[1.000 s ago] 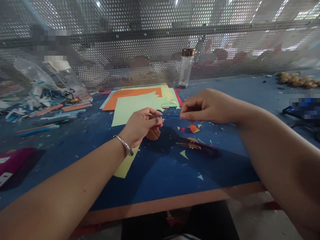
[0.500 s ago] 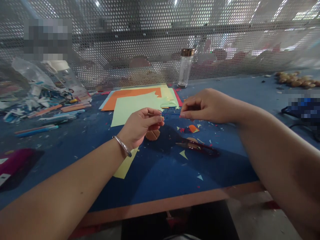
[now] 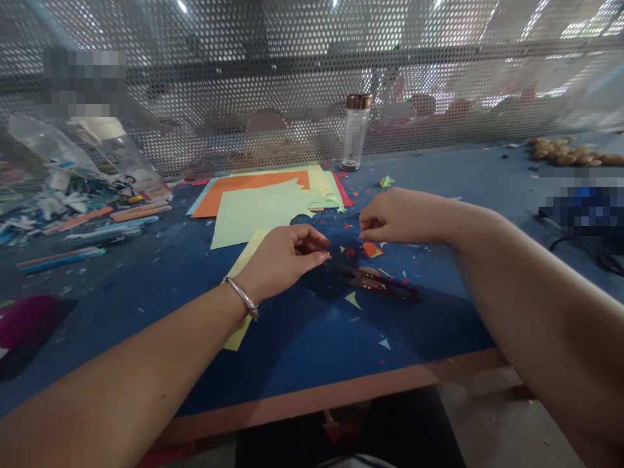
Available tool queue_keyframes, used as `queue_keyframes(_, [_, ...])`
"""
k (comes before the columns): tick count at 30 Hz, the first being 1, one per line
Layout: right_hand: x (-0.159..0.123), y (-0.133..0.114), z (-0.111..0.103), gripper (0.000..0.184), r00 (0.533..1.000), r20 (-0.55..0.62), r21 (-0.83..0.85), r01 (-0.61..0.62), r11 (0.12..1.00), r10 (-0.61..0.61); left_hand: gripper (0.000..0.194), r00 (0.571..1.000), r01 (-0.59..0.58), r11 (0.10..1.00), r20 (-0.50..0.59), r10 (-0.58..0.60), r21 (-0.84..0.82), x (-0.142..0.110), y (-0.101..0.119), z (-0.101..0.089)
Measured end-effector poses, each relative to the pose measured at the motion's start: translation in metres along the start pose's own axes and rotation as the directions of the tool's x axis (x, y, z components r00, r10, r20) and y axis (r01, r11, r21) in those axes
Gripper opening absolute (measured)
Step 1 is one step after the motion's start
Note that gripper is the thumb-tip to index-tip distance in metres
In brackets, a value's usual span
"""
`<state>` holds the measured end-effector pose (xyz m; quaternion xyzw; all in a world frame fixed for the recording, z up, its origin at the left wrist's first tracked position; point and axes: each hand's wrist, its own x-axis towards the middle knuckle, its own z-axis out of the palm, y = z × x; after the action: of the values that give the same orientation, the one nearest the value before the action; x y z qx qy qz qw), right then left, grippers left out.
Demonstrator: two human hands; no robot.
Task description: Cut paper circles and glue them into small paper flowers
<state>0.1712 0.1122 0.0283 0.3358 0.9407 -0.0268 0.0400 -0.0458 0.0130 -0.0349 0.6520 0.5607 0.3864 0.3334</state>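
My left hand, with a silver bangle at the wrist, is raised over the blue table. Its thumb and forefinger come together at a tiny pale piece too small to name. To its right my right hand keeps its fingers curled in a pinch. A thin blue string, faint against the table, runs from these fingertips toward the left hand. Dark red thread snips lie below the hands, across a round brown piece. Close under my right hand is a small orange paper piece.
Sheets of green paper, orange paper and yellow paper lie around my left hand. A glass bottle stands by the perforated metal screen. Paper strips and a white-lidded bottle are at left. Paper scraps dot the table.
Both hands have come down slightly and the right hand's fingers have curled further. The blue string, plain between the hands before, is now faint. The view has shifted a little.
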Motion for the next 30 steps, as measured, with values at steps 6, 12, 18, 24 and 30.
queue_keyframes(6, [-0.002,-0.004,-0.003,0.015,0.998,-0.014,-0.047,-0.062,0.997,0.062,0.011,0.997,-0.074,0.979,0.028,0.070,0.190,-0.001,0.002,-0.002])
queue_keyframes(12, [-0.004,-0.006,-0.004,0.029,0.996,0.053,-0.065,-0.074,0.995,0.077,0.009,0.995,-0.091,0.970,-0.025,0.099,0.227,-0.003,0.004,-0.003])
queue_keyframes(18, [-0.002,-0.005,-0.004,0.024,0.990,0.139,0.038,-0.012,0.999,0.007,0.011,0.995,-0.090,0.974,-0.025,0.097,0.208,-0.007,0.009,-0.003])
queue_keyframes(24, [-0.001,-0.016,-0.004,0.028,0.976,-0.183,0.235,0.158,0.959,-0.116,0.019,0.995,0.074,0.972,-0.053,-0.088,-0.224,-0.010,0.018,0.004])
queue_keyframes(30, [-0.002,-0.035,0.002,0.023,0.937,-0.315,0.226,0.229,0.947,-0.152,0.022,0.974,0.198,0.754,0.042,-0.221,-0.626,-0.007,0.020,0.006])
